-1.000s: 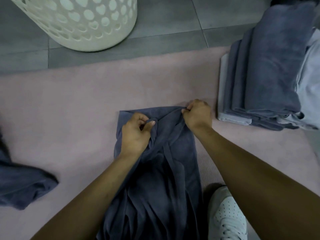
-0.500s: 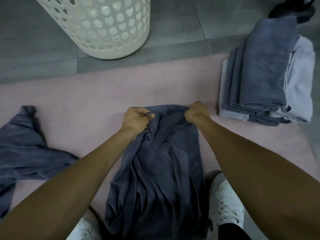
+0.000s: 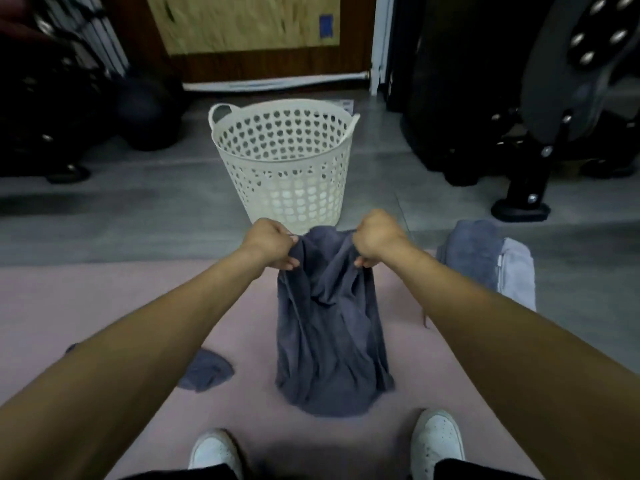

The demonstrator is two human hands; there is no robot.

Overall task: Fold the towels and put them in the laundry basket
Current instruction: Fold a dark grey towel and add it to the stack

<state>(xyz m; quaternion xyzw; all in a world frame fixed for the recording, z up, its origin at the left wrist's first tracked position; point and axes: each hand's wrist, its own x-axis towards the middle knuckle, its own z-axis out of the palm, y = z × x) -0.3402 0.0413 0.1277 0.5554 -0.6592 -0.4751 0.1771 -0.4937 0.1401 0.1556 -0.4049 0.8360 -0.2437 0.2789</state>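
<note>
A dark grey towel [image 3: 329, 337] hangs in front of me, crumpled, its lower end just above the pink mat [image 3: 104, 306]. My left hand [image 3: 272, 244] grips its top edge at the left and my right hand [image 3: 375, 237] grips the top edge at the right. Straight ahead on the grey floor stands the white laundry basket [image 3: 282, 164] with heart-shaped holes; nothing shows inside it. A stack of folded grey and pale towels [image 3: 488, 258] lies at the right edge of the mat. Another loose dark towel [image 3: 206, 372] peeks out under my left forearm.
My two white shoes [image 3: 436, 441] stand on the mat at the bottom. Black exercise equipment [image 3: 554, 98] fills the right back, dark gear and a ball [image 3: 138, 109] the left back. A wooden board [image 3: 249, 26] leans on the far wall.
Both hands have lifted the dark towel off the mat and raised it. My view has tilted up, so the whole basket and the room behind it show now.
</note>
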